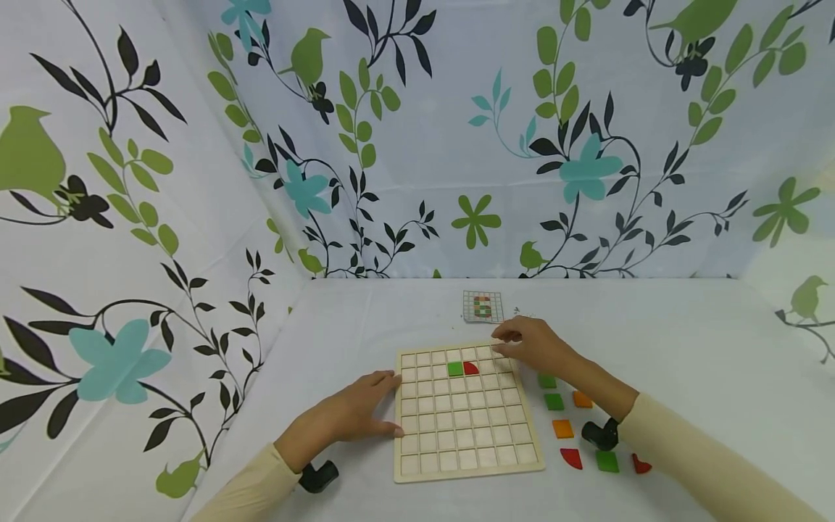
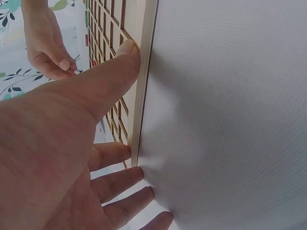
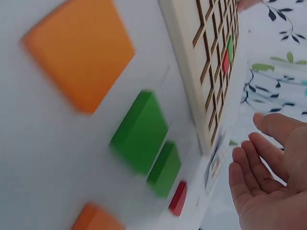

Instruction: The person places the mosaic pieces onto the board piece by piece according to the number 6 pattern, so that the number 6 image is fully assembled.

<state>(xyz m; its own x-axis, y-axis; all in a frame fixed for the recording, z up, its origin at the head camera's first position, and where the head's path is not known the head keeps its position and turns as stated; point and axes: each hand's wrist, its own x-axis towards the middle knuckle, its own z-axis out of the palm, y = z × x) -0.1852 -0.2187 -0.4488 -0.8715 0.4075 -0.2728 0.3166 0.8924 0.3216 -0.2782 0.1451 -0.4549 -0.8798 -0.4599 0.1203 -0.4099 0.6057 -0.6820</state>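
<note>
Left thumb (image 2: 108, 79) on rim of wooden grid board (image 2: 138, 101); other fingers (image 2: 117, 184) spread at its edge; right hand (image 2: 45, 48) beyond thumb; counter (image 2: 235, 115) beside fingers.

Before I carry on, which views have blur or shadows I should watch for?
Head: soft light, no strong glare, grid lines readable on the board; left wrist: soft shadow on the white surface beside the left hand; right wrist: nearest orange piece blurred at its edges.
</note>
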